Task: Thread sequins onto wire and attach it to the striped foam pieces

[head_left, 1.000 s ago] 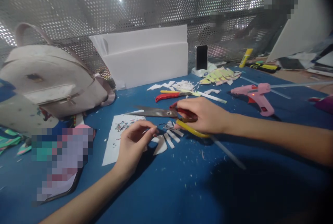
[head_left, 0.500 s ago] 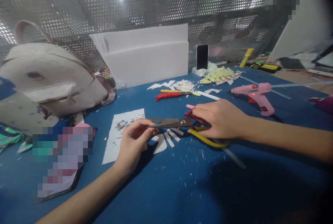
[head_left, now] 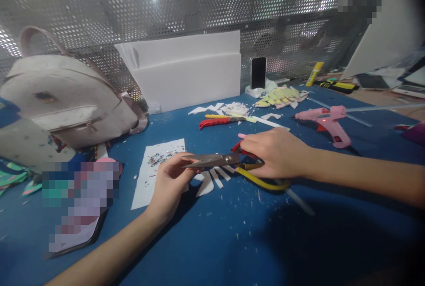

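Note:
My right hand [head_left: 277, 152] grips the red and yellow handles of a pair of scissors [head_left: 215, 160], whose closed metal blades point left. At the blade tips my left hand [head_left: 171, 179] pinches something too small to make out. White paper strips [head_left: 212, 179] lie on the blue table [head_left: 232, 233] just under the blades. Left of my left hand lies a white sheet [head_left: 151, 175] with a small heap of glittery bits on it.
A pale backpack [head_left: 63, 100] stands at the left, white foam boards [head_left: 189, 71] at the back. A phone [head_left: 258, 72], a red-handled cutter [head_left: 217, 121], a pink glue gun [head_left: 327, 120], paper scraps [head_left: 280, 96] and a glue stick [head_left: 314, 72] lie behind my hands.
My right hand drew back to the right and lowered the scissors, so the blade tips now meet my left hand's fingers. My left hand has hardly moved.

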{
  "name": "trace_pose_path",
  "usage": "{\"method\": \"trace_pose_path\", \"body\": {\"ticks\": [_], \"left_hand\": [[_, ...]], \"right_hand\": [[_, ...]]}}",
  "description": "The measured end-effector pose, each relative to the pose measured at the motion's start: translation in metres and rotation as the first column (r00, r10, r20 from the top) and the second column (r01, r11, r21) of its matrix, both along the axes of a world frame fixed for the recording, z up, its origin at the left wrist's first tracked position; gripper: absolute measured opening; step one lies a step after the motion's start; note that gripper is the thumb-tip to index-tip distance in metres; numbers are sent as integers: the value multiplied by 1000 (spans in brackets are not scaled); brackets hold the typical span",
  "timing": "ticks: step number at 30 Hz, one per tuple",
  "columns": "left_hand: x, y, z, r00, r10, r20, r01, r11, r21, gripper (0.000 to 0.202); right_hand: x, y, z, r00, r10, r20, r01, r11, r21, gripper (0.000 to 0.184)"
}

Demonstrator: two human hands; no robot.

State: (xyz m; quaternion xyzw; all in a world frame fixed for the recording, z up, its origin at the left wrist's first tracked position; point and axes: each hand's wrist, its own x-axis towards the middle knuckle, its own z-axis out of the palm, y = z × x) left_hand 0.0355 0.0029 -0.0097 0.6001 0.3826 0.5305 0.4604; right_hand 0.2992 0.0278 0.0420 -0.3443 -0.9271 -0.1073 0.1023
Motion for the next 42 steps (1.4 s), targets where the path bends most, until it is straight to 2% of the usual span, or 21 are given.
{"method": "trace_pose_path", "body": {"ticks": [10, 16, 21, 27, 32, 37, 40, 42], "left_hand": [[0, -3, -1, 1000, 5, 22, -3, 998, -61, 8], [1, -3, 0, 999, 11, 31, -8, 996, -91, 2], [3, -4, 3, 1000, 7, 20, -4, 994, -108, 8], [4, -3, 5, 1000, 9, 24, -6, 995, -102, 11], [3, -3, 3, 1000, 17, 13, -15, 990, -140, 12], [3, -2, 1, 999, 39, 8, -37, 990, -140, 11], [3, -1, 3, 999, 42, -6, -43, 991, -124, 10], [3, 0, 5, 999, 38, -22, -40, 993, -112, 12]], "right_hand": [[-2, 0, 0, 999, -14, 31, 15, 1000, -22, 34], [-1, 1, -2, 999, 31, 9, -31, 999, -11, 33], [-1, 2, -3, 1000, 27, 12, -26, 998, -65, 36], [-2, 6, 8, 986, -93, -140, 67, 981, -184, 48], [14, 12, 17, 954, -281, -101, 257, 945, -204, 47], [43, 1, 13, 907, -419, -53, 410, 903, -129, 43], [63, -12, 6, 912, -406, -59, 401, 912, -84, 40], [75, -20, 3, 909, -413, -55, 406, 908, -104, 37]]}}
